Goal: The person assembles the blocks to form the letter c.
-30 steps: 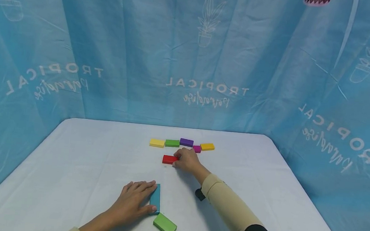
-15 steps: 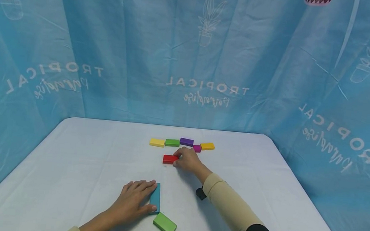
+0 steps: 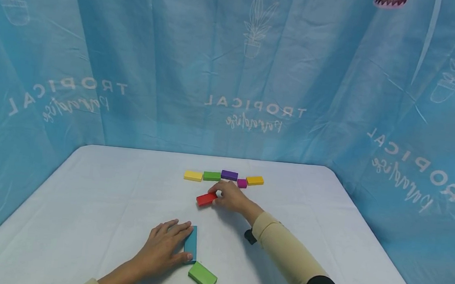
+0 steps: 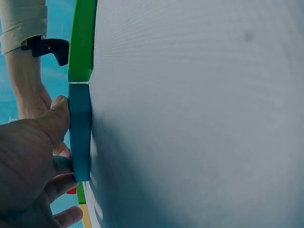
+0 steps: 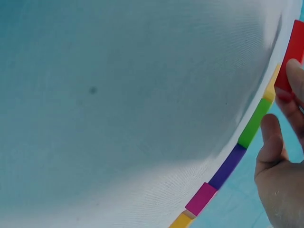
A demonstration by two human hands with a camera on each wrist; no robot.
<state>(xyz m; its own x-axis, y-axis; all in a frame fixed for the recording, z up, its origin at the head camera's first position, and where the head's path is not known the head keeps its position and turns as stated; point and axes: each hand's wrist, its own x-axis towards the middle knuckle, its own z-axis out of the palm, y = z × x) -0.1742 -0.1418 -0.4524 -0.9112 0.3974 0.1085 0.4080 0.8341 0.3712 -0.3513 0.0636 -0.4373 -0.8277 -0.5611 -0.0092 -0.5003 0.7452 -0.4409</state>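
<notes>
Across the bench [image 3: 68, 218], the left hand [image 3: 161, 249] is resting nearer and the right hand [image 3: 232, 196] is pinching a red block [image 3: 205, 199] farther out.
Right of the left hand, a light-green block [image 3: 202, 277] is lying just beside a teal block [image 3: 191, 243], which that hand is touching with extended fingers. Beyond the right hand, a yellow block [image 3: 193, 175], a darker green block [image 3: 212, 176], a purple block [image 3: 230, 174], a magenta block [image 3: 241, 183] and an orange block [image 3: 255, 180] are forming an uneven row.

A pale-yellow block [image 3: 193, 175], green block [image 3: 212, 176], purple block [image 3: 230, 174], magenta block [image 3: 241, 183] and amber block [image 3: 255, 180], all rectangular, form an uneven row of 5 across a white, round-cornered worktop's [image 3: 80, 219] far side; nearer, a blue rectangular block [image 3: 191, 243] lies beside a lime-green rectangular block [image 3: 202, 276].
</notes>
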